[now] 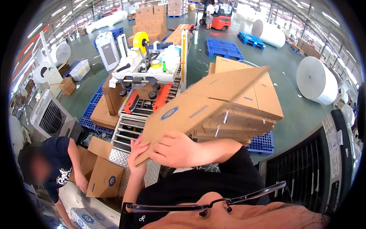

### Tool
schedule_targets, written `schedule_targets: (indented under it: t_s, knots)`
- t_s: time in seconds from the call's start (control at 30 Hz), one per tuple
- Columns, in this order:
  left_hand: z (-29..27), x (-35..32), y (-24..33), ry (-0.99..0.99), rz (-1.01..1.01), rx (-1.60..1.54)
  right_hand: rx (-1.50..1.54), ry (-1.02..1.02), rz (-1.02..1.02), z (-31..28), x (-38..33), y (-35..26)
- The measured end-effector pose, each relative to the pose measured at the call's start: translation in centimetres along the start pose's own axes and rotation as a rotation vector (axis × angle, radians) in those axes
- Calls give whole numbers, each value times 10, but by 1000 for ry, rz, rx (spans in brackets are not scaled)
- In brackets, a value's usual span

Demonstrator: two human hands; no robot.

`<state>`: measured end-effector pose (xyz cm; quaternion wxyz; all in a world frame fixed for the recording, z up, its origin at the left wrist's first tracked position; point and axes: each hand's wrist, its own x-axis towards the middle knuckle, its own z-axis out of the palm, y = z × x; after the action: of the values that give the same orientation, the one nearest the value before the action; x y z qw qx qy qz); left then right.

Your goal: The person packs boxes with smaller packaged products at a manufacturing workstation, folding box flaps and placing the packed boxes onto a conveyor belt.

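A flattened cardboard box [183, 103] with a blue printed mark is held up at a slant in front of me. My left hand [138, 154] is closed on its lower left edge. The fingers of my right hand [175, 149] curl over the near edge, close beside the left. The far end of the cardboard reaches over a stack of flattened boxes [232, 128] on a blue pallet [263, 143] and hides part of it.
At lower left a co-worker's hand [81, 182] touches an open cardboard box [106, 175]. Ahead is a roller conveyor [127, 131] with a tape sealing machine [167, 76]. A black slatted unit [301, 171] stands at right. Farther back are paper rolls [318, 80] and a red forklift [222, 22].
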<state>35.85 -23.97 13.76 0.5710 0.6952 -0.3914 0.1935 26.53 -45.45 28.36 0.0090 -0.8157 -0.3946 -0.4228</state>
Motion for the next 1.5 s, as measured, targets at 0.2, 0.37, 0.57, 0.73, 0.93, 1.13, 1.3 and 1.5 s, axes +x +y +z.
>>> schedule_targets:
  t_s: [0.2,0.37,0.57,0.73,0.93,1.13,1.3,1.5]
  knots:
    - [-96,-117,17,643,-477,-384,-230,-303,173,29,6,101]
    - [-156,-260,39,908,-687,192,429,-858,-213,172,1,62]
    - [-128,-225,27,1086,-886,879,1394,-1580,-369,242,-12,-11]
    - [-85,-176,35,977,-1017,944,2248,-1271,-353,299,-46,-51]
    - [-67,-95,115,740,-1090,972,1804,-1127,-32,323,-21,-3]
    - [-133,-133,94,710,-1140,257,1513,-740,321,322,16,53]
    - [-66,-21,51,-137,-1254,225,1400,-81,359,375,-36,54]
    - [-23,14,38,-601,-1371,338,1034,-779,-506,335,-38,59]
